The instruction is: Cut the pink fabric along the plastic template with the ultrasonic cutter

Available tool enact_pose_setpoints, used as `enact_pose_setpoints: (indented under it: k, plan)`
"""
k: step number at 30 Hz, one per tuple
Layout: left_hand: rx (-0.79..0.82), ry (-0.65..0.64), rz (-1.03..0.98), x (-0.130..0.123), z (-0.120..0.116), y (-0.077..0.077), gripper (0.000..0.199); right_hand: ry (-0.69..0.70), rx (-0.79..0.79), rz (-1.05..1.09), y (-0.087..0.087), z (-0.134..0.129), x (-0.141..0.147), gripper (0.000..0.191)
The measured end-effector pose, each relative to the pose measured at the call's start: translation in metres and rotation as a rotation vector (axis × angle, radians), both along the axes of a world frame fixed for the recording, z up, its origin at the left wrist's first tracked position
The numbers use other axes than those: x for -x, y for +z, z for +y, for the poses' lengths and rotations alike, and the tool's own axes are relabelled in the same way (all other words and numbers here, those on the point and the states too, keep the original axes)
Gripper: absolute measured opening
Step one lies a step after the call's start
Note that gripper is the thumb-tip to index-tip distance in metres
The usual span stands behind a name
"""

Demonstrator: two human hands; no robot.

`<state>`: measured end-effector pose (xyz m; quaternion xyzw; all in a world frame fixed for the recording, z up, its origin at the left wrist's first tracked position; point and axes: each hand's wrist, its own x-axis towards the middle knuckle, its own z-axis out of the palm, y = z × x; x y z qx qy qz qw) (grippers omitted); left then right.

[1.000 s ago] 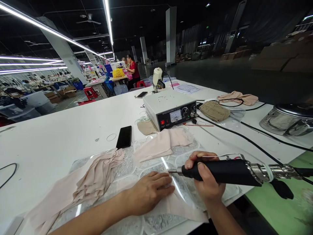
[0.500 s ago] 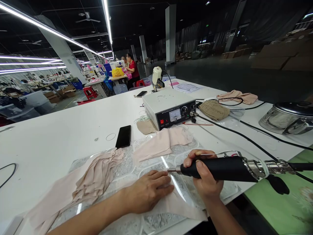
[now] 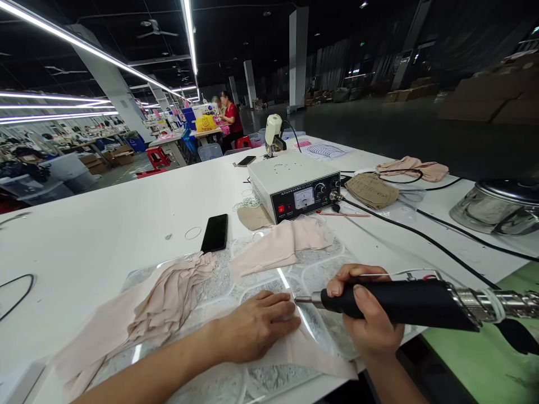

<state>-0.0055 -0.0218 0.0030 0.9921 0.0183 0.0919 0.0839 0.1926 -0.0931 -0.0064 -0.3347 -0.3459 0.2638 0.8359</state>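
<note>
My left hand (image 3: 263, 328) lies flat, fingers spread a little, on a thin pale pink fabric piece (image 3: 311, 356) over a clear patterned sheet (image 3: 269, 387). My right hand (image 3: 370, 314) is wrapped round a black handheld tool (image 3: 404, 300), whose metal tip points left, close to my left fingertips. Ruffled pink fabric layers (image 3: 168, 303) lie to the left, and a folded pink piece (image 3: 278, 244) is beyond my hands. A cable runs to a white box with a black dial panel (image 3: 305, 199).
A black phone (image 3: 214, 233) lies left of the box. Behind it are a second phone (image 3: 246, 161) and a cream-coloured device (image 3: 273, 133). Brown templates (image 3: 370, 189) and a glass pot (image 3: 497, 207) are at right. A person in red (image 3: 231, 118) sits far back.
My right hand and the black tool have moved right and slightly down, so the tip is a little farther from my left fingers. My left hand stays on the fabric.
</note>
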Motion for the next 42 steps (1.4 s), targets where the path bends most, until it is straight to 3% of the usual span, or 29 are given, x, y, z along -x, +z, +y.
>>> enact_pose_setpoints:
  k: [14,26,42]
  plan:
    - [-0.007,0.006,0.012,0.0,0.0,0.001,0.033,0.035,-0.009,-0.076,-0.003,0.001,-0.001,0.006]
    - [-0.023,0.006,0.062,-0.002,-0.001,0.004,0.03,0.054,0.046,-0.018,0.004,-0.021,-0.005,0.007]
    - [-0.034,0.015,0.071,-0.002,-0.001,0.005,0.032,0.105,0.04,-0.059,0.0,-0.018,-0.008,0.006]
